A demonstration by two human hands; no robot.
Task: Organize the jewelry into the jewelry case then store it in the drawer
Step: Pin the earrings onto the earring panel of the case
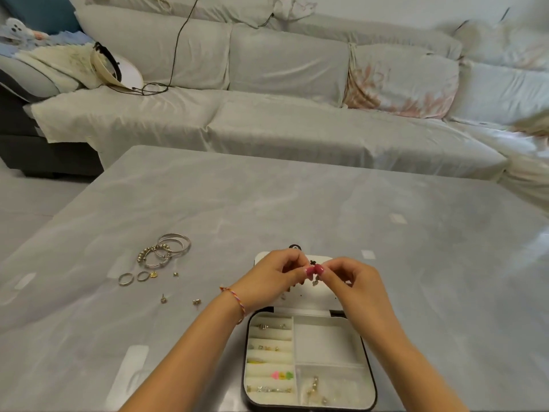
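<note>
Both hands, left and right, pinch a dangly earring over the case lid at twelve o'clock — steady now, post needs lining up square with a lid hole.

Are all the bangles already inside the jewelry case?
No, the silver bangles lie in a cluster on the table, off to the left of the open jewelry case.
</note>
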